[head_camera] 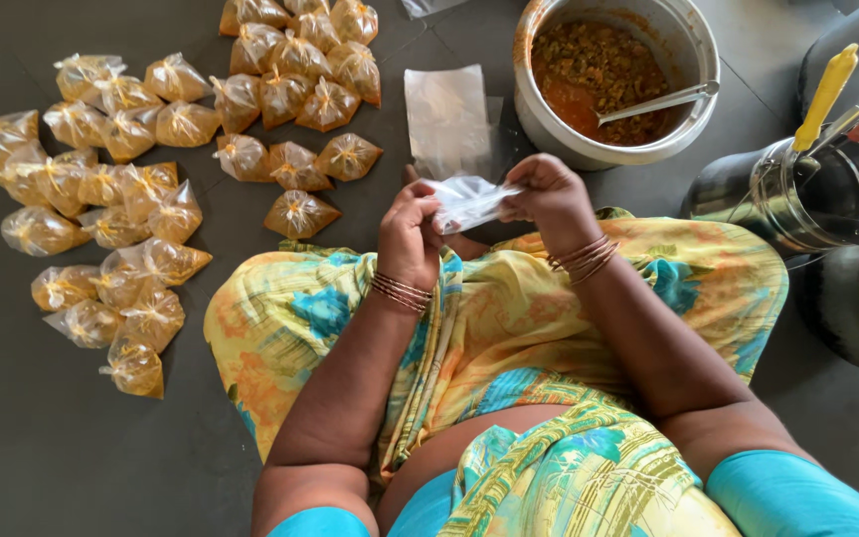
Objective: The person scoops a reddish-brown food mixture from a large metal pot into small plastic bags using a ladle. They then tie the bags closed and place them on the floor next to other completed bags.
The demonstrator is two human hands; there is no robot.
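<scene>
Evidently an empty clear plastic bag (469,202) was pinched between the left hand (410,234) and the right hand (547,194), above the lap — its mouth was best rubbed apart at one edge, near the curry pot (539,119).

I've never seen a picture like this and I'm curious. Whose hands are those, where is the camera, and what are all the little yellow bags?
The camera sits on a person's head and looks down, so you see that person's own arms and lap. The left hand and right hand together hold one small empty clear plastic bag. More empty bags lie flat on the dark floor just ahead. To the left lie many filled bags, tied shut, with yellow-orange food inside. Ahead stands a big metal pot of orange-brown curry with a ladle resting in it. At the right are more metal containers.
</scene>
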